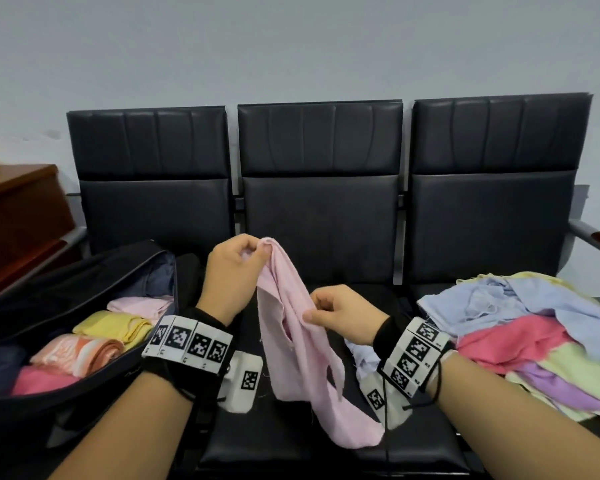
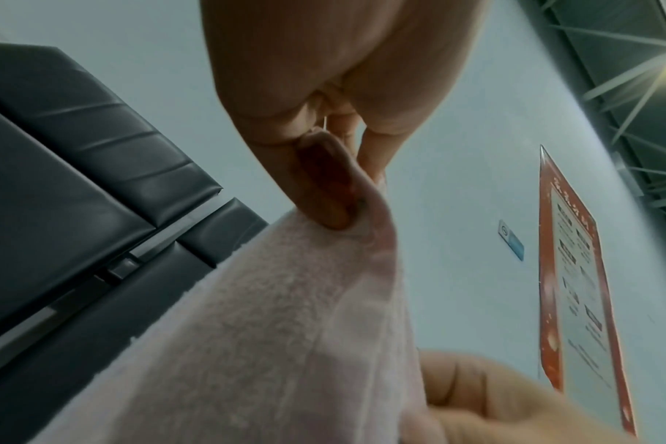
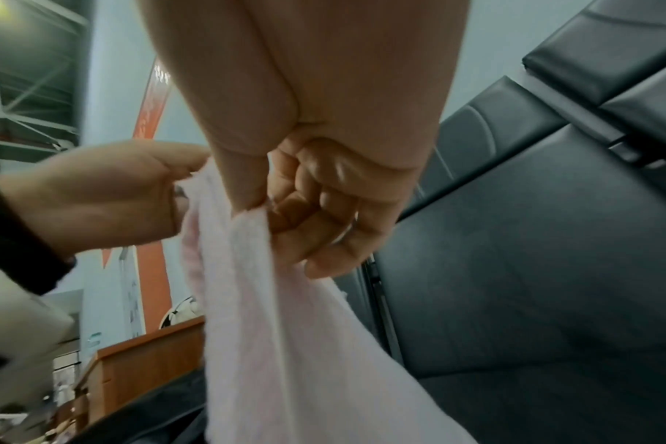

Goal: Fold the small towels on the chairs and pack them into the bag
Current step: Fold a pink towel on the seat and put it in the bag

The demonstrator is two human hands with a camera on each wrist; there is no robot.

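Observation:
A pale pink towel (image 1: pixel 291 358) hangs unfolded over the middle black chair (image 1: pixel 319 216). My left hand (image 1: pixel 257 251) pinches its top corner, raised above the seat. Lower and to the right, my right hand (image 1: pixel 311 312) pinches the towel's side edge. In the left wrist view my left hand (image 2: pixel 343 192) nips the pink towel (image 2: pixel 267 330) between thumb and finger. The right wrist view has my right hand (image 3: pixel 263 210) curled round the towel (image 3: pixel 285 330). The open dark bag (image 1: pixel 49 299) lies on the left chair and holds several folded towels (image 1: pixel 115 327).
A loose heap of coloured towels (image 1: pixel 534 341) covers the right chair's seat. A wooden cabinet (image 1: pixel 14 220) stands left of the bag. A chair armrest (image 1: pixel 596 237) juts out at far right. A white scrap of cloth (image 1: pixel 364 358) lies under my right wrist.

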